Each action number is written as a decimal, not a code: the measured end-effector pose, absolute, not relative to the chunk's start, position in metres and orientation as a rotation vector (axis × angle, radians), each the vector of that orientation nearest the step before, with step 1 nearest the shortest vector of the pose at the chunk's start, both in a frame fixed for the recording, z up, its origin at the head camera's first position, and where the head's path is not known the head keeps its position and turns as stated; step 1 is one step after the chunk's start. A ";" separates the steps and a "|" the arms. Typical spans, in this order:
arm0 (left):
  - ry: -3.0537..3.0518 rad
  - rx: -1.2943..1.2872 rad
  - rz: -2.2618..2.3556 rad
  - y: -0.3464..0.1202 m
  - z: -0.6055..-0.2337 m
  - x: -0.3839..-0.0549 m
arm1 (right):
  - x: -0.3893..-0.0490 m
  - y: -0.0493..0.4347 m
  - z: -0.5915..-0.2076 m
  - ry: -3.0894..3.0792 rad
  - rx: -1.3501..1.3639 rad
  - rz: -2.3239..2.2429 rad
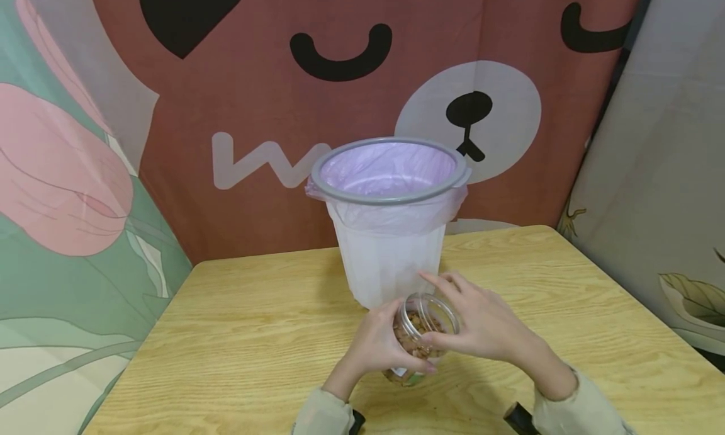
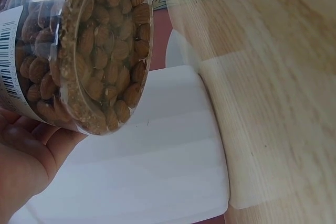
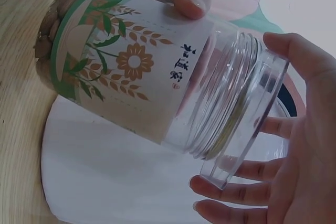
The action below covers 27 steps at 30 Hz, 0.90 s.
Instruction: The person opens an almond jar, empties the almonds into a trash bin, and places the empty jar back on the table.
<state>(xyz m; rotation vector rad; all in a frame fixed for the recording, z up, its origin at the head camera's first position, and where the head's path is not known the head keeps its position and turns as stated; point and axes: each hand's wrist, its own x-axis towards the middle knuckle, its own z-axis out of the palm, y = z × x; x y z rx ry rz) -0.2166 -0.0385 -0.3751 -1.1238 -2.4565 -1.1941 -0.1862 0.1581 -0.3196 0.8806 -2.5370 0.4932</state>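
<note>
A clear jar of almonds [image 1: 403, 340] is tilted above the table, its mouth towards the right hand. My left hand [image 1: 370, 339] grips it around the body, the thumb over the printed label [image 3: 134, 66] in the right wrist view. My right hand [image 1: 489, 322] holds a clear lid [image 3: 252, 124] by its rim between thumb and fingers. This lid sits at the jar's threaded neck [image 3: 223, 93], slightly askew. Almonds [image 2: 107, 51] show through the jar's base in the left wrist view.
Just behind the hands stands a white bin [image 1: 391, 252] with a grey rim and a purple bag liner [image 1: 391, 167]. The wood-grain table [image 1: 243, 340] lies beneath. Printed cloths [image 1: 255, 89] hang behind and at both sides.
</note>
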 end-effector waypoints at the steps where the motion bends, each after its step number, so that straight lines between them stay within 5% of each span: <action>1: -2.454 -1.125 -1.196 -0.038 -0.375 -0.216 | -0.186 0.159 -0.320 -2.536 0.881 0.502; 27: -2.431 -1.132 -1.193 -0.040 -0.373 -0.216 | -0.185 0.174 -0.331 -2.427 0.862 0.593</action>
